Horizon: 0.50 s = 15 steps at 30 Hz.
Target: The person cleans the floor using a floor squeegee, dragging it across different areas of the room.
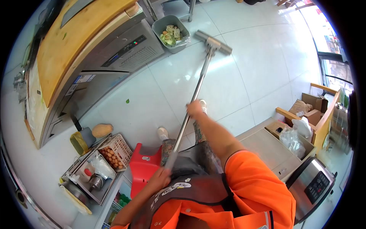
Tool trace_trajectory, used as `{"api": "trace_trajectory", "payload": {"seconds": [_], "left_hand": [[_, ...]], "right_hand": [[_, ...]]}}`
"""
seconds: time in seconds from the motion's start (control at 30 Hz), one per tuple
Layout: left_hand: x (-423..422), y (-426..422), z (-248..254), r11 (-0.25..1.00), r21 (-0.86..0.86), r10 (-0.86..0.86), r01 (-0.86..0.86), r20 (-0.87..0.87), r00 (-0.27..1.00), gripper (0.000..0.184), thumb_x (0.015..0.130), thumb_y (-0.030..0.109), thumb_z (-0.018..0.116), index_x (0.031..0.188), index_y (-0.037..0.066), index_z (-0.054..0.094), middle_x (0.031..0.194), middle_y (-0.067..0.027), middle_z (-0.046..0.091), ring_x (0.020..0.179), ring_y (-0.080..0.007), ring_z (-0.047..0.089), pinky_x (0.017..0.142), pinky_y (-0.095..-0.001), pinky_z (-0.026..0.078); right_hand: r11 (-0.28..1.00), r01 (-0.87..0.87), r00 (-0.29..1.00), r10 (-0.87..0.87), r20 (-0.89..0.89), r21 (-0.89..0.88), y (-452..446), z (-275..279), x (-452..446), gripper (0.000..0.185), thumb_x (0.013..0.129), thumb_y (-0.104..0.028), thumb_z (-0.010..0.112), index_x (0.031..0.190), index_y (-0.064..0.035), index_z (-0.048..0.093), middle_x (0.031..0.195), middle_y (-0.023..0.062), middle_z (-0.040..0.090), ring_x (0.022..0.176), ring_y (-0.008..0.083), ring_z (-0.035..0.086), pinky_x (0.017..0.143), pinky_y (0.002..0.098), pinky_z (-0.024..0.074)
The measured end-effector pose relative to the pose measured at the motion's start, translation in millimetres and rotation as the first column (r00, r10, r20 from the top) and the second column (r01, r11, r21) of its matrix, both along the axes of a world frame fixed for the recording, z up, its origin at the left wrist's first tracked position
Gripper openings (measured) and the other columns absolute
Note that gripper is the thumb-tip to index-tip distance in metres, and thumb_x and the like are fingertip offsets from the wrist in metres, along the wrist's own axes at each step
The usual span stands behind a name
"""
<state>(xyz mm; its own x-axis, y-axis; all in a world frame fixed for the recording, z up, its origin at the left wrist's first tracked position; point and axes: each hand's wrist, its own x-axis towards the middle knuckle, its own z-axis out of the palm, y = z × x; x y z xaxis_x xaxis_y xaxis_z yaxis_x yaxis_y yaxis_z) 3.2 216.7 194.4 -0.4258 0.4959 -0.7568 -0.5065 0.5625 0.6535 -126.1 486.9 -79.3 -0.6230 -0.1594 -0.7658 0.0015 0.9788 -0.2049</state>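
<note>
A mop [200, 76] with a long metal pole and a wide grey head [213, 42] reaches out ahead of me, its head on the floor close to the grey bin. My right hand [195, 109] is wrapped round the middle of the pole. Lower down, near my apron, my left hand [161, 178] grips the pole's grey end. The head's underside is hidden. Scraps of greens and paper fill the bin [182, 45] to the left of the mop head. A small green leaf [127, 101] lies on the pale tiles.
A steel refrigerated counter [126, 53] with a wooden top runs along the left. Beside my legs stands a red stool [143, 162], with a crate of eggs [121, 147] near it. Cardboard boxes [312, 116] and a steel appliance [310, 183] are on the right.
</note>
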Motion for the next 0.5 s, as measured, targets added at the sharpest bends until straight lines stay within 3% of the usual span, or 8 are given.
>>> {"api": "trace_trajectory", "payload": {"seconds": [0.1,0.2,0.27,0.33,0.43,0.5], "left_hand": [[29.1,-87.9,57.6,0.962,-0.271,0.002,0.044,0.166,0.986,0.034,0.093,0.039,0.043,0.090,0.007,0.049,0.058,-0.0021,0.047,0.046,-0.0124,0.048,0.042,-0.0265,0.037],[39.7,-145.5,106.5,0.894,-0.427,-0.051,0.134,0.200,0.979,0.035,0.093,0.040,0.043,0.089,0.006,0.050,0.058,-0.0023,0.048,0.047,-0.0132,0.049,0.043,-0.0275,0.038],[39.7,-164.5,121.7,0.858,-0.478,-0.100,0.186,0.200,0.975,0.036,0.093,0.041,0.044,0.089,0.006,0.051,0.058,-0.0024,0.049,0.048,-0.0138,0.050,0.044,-0.0281,0.039],[31.7,-167.9,121.2,0.835,-0.502,-0.146,0.223,0.190,0.971,0.037,0.092,0.041,0.044,0.088,0.006,0.051,0.058,-0.0025,0.050,0.048,-0.0143,0.051,0.045,-0.0287,0.039],[11.1,-141.9,89.5,0.834,-0.479,-0.240,0.274,0.132,0.962,0.038,0.092,0.042,0.045,0.088,0.005,0.052,0.058,-0.0027,0.051,0.049,-0.0151,0.052,0.046,-0.0296,0.040],[-8.8,-107.6,53.3,0.858,-0.430,-0.297,0.281,0.031,0.954,0.039,0.092,0.043,0.045,0.087,0.005,0.053,0.058,-0.0028,0.052,0.049,-0.0156,0.053,0.047,-0.0302,0.041]], "right_hand": [[0.862,0.396,0.918,-0.367,0.148,-0.317,-109.2,41.0,93.3,0.022,0.075,-0.018,0.065,0.086,-0.0007,0.059,0.081,0.0170,0.064,0.082,0.0279,0.064,0.069,0.0405,0.0488],[0.627,0.643,0.733,-0.671,0.115,-0.439,-203.6,74.4,175.8,0.027,0.078,-0.015,0.061,0.089,0.0096,0.054,0.083,0.0244,0.062,0.080,0.0323,0.064,0.066,0.0403,0.0504],[0.465,0.779,0.580,-0.789,0.203,-0.421,-213.2,76.4,174.4,0.027,0.076,-0.013,0.061,0.088,0.0102,0.053,0.082,0.0244,0.062,0.078,0.0319,0.064,0.064,0.0398,0.0503],[0.100,0.988,0.148,-0.848,0.508,-0.122,-193.9,115.9,130.1,0.026,0.076,-0.012,0.061,0.085,0.0101,0.053,0.081,0.0245,0.062,0.075,0.0308,0.065,0.062,0.0399,0.0507],[0.052,0.973,0.116,-0.952,0.283,-0.225,-155.6,108.5,79.7,0.020,0.075,-0.012,0.060,0.075,0.0074,0.054,0.073,0.0215,0.062,0.066,0.0278,0.065,0.057,0.0393,0.0508],[-0.044,0.970,0.036,-0.946,0.323,-0.239,-110.1,75.3,36.0,0.021,0.074,-0.011,0.059,0.077,0.0072,0.051,0.067,0.0190,0.060,0.059,0.0274,0.063,0.052,0.0383,0.0505]]}}
